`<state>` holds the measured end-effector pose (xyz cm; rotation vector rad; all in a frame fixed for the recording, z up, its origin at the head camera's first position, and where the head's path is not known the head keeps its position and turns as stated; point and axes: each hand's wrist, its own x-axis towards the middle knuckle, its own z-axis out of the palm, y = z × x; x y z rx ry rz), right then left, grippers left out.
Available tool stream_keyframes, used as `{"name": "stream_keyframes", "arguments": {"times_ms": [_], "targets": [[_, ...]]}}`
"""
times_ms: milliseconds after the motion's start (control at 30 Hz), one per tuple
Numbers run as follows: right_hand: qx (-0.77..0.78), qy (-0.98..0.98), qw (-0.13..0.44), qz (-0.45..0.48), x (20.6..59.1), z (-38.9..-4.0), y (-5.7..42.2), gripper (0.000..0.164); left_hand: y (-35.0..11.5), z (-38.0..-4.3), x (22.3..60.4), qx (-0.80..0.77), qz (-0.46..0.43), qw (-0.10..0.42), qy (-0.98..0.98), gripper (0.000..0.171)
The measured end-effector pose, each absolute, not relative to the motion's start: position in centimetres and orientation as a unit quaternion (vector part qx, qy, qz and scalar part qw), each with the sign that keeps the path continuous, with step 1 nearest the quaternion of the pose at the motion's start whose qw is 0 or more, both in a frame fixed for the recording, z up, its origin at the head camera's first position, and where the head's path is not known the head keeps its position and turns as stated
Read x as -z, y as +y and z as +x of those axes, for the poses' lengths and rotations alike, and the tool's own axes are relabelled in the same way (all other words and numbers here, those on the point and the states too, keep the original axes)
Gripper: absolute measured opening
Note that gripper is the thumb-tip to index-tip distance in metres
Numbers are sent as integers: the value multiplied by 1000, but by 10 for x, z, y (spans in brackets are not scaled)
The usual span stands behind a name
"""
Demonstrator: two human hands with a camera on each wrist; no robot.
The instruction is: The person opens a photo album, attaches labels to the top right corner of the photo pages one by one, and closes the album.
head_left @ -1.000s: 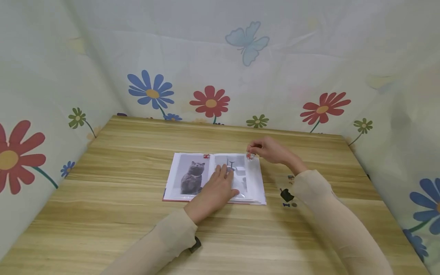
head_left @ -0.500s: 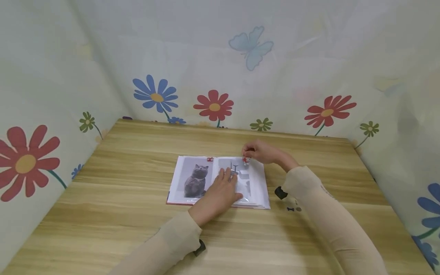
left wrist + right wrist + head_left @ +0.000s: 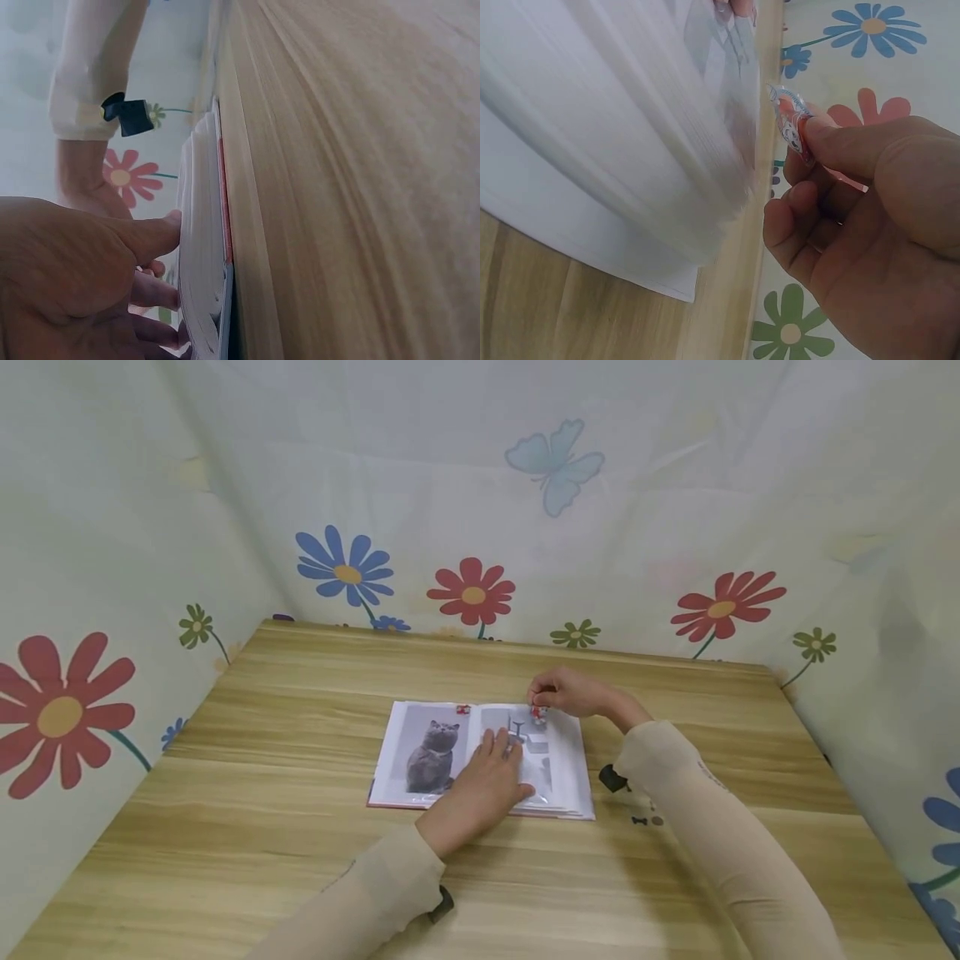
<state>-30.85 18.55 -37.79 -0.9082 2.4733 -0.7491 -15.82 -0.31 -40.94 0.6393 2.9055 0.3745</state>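
Note:
An open photo album [image 3: 573,768] lies on the wooden table, a grey cat picture [image 3: 431,760] on its left page and a pale grey picture on its right. My left hand [image 3: 483,785] rests with spread, fairly straight fingers on the right page, covering part of that picture. Between thumb and forefinger, my right hand [image 3: 573,693] pinches a small clear sticker [image 3: 791,127] with a red and white print. In the head view it is over the upper part of the right page; whether it touches the page I cannot tell. A similar red sticker [image 3: 463,710] sits at the cat picture's top edge.
To the right of the album lie small dark pieces, among them a bone-shaped one [image 3: 639,821] and a round one [image 3: 657,820], partly under the right forearm. A black strap device [image 3: 613,777] is on the right wrist. Flower-printed cloth [image 3: 420,485] surrounds the table.
My right hand has moved slightly left with the sticker, from the page's upper right to above the picture's top corner. My left hand stays on the page. The head view has shifted a little.

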Motion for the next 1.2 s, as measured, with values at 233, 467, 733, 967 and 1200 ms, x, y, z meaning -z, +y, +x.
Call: {"name": "stream_keyframes", "arguments": {"times_ms": [233, 467, 733, 967, 1200], "targets": [[256, 887, 207, -324, 384, -314, 184, 16, -3, -158, 411, -125, 209, 78, 967, 70], [231, 897, 192, -324, 397, -317, 182, 15, -2, -157, 413, -126, 209, 76, 967, 70], [247, 898, 182, -314, 402, -315, 182, 17, -2, -157, 414, -114, 210, 74, 968, 71], [259, 903, 164, -300, 408, -313, 182, 14, -3, -158, 415, -114, 210, 78, 968, 71], [286, 904, 143, -282, 413, -311, 182, 13, -3, -158, 414, -115, 210, 81, 968, 71]]}}
